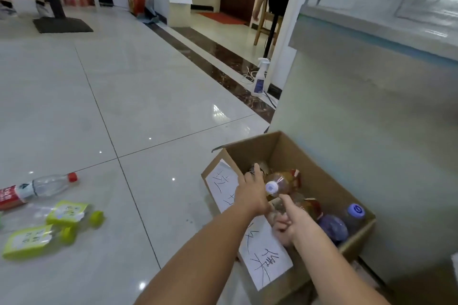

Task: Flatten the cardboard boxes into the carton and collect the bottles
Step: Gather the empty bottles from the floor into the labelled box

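Carton (309, 163) top open; bottles (333, 228) crowd inside; wall (359, 119) close on rt.

Carton by the wall, bottles in and around it

An open carton (292, 153) stands on the floor (148, 94) against a wall (359, 131) to its right, with bottles (282, 184) lying inside. The left hand (250, 190) and the right hand (290, 226) reach over its near-left rim. Three loose bottles (42, 189) lie on the floor well to the left. A spray bottle (260, 79) stands farther back at the wall's corner.

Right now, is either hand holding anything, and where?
Nothing plainly gripped. Left hand is open beside the white-capped bottle over the carton; right hand half-curled, index out, any hold unclear.
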The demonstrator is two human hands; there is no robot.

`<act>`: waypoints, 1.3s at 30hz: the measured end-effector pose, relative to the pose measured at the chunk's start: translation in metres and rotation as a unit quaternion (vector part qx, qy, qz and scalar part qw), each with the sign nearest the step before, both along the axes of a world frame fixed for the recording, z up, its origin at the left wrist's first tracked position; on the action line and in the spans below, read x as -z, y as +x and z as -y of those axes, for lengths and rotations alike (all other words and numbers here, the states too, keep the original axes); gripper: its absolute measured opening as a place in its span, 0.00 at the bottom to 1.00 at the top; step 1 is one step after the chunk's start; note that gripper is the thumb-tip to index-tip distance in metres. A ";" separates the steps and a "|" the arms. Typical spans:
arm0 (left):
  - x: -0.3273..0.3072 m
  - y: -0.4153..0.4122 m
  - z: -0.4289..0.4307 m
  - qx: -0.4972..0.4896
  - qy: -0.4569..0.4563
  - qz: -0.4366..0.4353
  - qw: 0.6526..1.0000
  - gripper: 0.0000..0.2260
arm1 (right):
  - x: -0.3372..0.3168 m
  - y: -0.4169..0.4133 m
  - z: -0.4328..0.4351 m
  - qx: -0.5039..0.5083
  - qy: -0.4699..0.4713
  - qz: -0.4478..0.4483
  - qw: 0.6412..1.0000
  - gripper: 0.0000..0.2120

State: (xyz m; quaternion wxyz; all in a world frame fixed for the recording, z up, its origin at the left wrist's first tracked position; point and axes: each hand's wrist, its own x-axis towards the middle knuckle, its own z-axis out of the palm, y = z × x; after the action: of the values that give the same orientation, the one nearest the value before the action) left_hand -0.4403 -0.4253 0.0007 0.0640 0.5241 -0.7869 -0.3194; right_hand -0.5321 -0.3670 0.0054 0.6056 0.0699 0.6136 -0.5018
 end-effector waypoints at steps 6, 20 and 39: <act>0.002 0.107 0.023 -0.067 0.011 -0.012 0.998 0.33 | 0.007 0.046 0.059 -0.006 -0.023 -0.236 0.972 0.13; 0.032 0.582 -0.062 -0.431 0.092 0.236 0.866 0.31 | 0.031 0.414 0.096 -0.533 -0.161 -0.341 0.757 0.10; 0.122 0.473 0.014 -0.561 0.488 -0.153 0.651 0.26 | 0.187 0.431 0.176 -0.713 -0.122 -0.497 0.480 0.48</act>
State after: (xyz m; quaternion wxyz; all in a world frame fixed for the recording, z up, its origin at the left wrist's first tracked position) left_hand 0.0323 -0.4397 -0.1209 0.0855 0.7648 -0.0531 -0.6364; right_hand -0.1016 -0.5427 -0.1818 0.3518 -0.7271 0.5839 0.0810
